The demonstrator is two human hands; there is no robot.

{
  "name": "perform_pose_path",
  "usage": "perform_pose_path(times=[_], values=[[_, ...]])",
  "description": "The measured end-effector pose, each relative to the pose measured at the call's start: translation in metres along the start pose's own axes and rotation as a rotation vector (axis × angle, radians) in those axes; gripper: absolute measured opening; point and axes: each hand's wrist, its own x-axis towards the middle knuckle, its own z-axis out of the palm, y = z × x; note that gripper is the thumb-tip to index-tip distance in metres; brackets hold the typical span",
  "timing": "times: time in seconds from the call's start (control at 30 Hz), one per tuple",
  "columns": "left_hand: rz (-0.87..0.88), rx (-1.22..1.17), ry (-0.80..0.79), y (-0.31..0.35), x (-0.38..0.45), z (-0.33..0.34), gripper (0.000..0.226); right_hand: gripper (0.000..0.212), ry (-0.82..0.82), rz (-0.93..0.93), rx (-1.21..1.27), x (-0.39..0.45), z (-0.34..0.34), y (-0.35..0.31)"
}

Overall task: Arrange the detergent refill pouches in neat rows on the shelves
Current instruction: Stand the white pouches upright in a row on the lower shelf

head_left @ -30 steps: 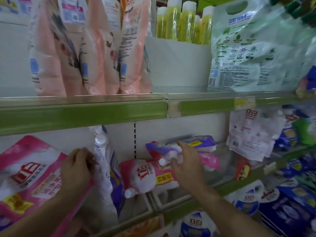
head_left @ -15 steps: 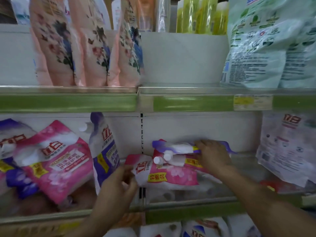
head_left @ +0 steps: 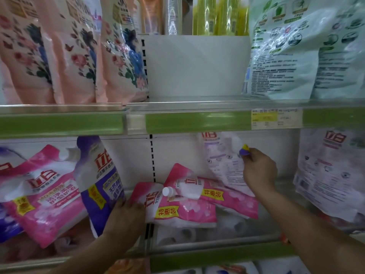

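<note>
On lower shelf | right hand grip pinching purple corner of white pouch, held upright | left hand fingers curled on pink pouch, lying flat beside purple pouch

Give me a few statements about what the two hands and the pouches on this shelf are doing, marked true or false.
1. The right hand pinches a purple-cornered pouch held upright. True.
2. The left hand hangs idle below the shelf. False: it rests against the pink pouch.
3. Two pink pouches lie flat in the middle. True.
4. The upper shelf is full across. False: a gap sits in its middle.
</note>
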Motion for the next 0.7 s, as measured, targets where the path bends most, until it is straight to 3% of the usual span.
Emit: perform_pose_path(times=[0.27, 0.4, 0.47, 0.53, 0.6, 0.7], values=[[-0.023, -0.262, 0.165, 0.007, 0.014, -0.032, 0.032, 0.022, 0.067, 0.164, 0.460, -0.029, -0.004, -0.007], [0.069, -0.327, 0.035, 0.017, 0.019, -0.045, 0.038, 0.013, 0.129, 0.246, 0.478, -0.019, -0.001, -0.006], [0.089, -0.641, -0.161, 0.020, 0.022, -0.051, 0.048, 0.014, 0.159, 0.299, 0.476, -0.012, 0.003, -0.004], [0.015, -1.214, -0.320, 0.022, 0.023, -0.066, 0.046, 0.014, 0.165, 0.315, 0.486, -0.012, 0.011, -0.007], [-0.181, -1.614, -0.323, 0.030, 0.028, -0.073, 0.043, 0.014, 0.120, 0.290, 0.473, -0.017, 0.021, -0.011], [-0.511, -1.956, -0.278, 0.052, 0.046, -0.080, 0.040, 0.014, -0.009, 0.213, 0.412, -0.026, 0.030, -0.014]])
